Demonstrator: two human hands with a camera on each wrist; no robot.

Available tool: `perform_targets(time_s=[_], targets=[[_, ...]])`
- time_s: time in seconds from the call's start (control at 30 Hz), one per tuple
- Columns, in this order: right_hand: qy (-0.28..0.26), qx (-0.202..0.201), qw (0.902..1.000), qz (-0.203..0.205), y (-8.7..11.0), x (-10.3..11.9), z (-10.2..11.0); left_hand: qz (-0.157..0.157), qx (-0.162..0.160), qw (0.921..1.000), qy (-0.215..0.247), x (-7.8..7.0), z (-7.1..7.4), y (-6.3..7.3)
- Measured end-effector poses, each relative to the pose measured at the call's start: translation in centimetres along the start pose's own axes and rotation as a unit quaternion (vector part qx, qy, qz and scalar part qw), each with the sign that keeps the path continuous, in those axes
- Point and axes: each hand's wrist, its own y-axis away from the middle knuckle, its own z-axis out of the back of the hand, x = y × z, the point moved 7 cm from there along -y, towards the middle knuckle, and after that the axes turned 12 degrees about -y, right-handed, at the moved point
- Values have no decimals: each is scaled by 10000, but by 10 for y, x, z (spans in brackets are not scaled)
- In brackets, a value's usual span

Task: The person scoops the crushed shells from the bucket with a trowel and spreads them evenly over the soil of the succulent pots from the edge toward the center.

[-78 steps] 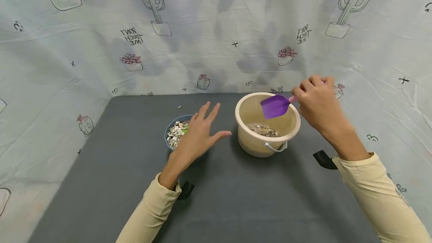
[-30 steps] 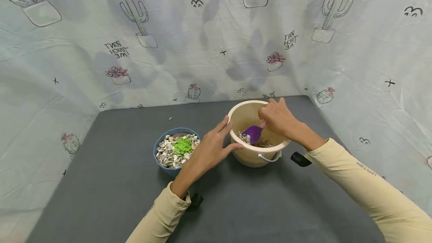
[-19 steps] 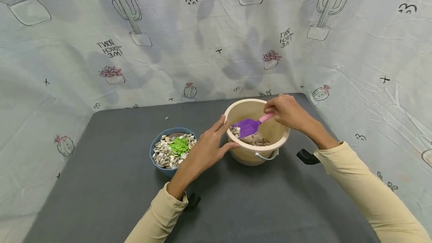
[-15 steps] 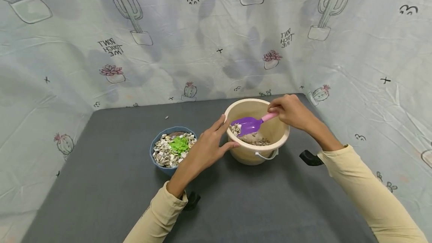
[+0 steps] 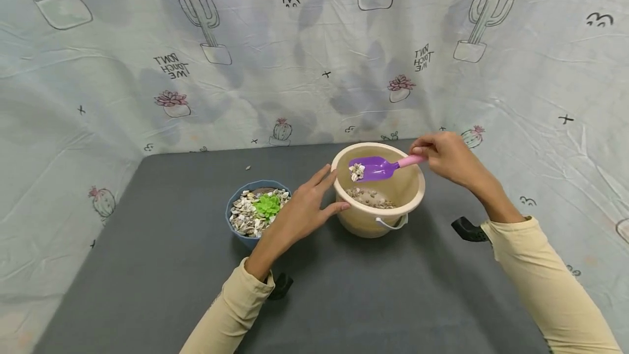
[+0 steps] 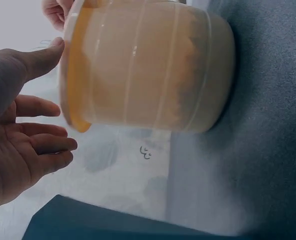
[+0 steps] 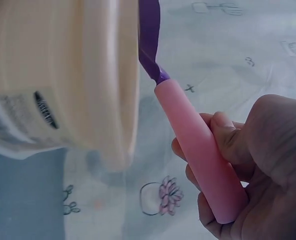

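Note:
Above the mouth of a cream bucket, my right hand grips the pink handle of a small purple shovel. A little heap of pale pebbles lies at the blade's tip. More pebbles cover part of the bucket's bottom. My left hand is at the bucket's left rim with fingers spread. In the left wrist view its thumb meets the rim, while the other fingers stand apart from the wall.
Left of the bucket stands a blue pot filled with pebbles around a green succulent, partly behind my left forearm. One loose pebble lies behind it on the grey table. A cactus-print cloth hangs at the back and sides.
The right hand lowered the shovel into the bucket, gathered pebbles and raised it level above the mouth. The left hand moved from over the pot to the bucket rim and has stayed there.

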Motion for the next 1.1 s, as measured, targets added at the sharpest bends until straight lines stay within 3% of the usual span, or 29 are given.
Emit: perform_targets(time_s=[0.27,0.6,0.83,1.1], targets=[[33,-146,9998,137,-9,31,-4,191,-210,9996,-47,17,24,21],[-161,-22,9982,574,-28,71,-36,699,-382,9968,-70,52,45,55],[-331,98,9964,778,-41,89,-60,1163,-282,9928,-37,78,51,73],[-325,377,9938,997,-58,113,-93,1714,91,9852,7,110,54,98]])
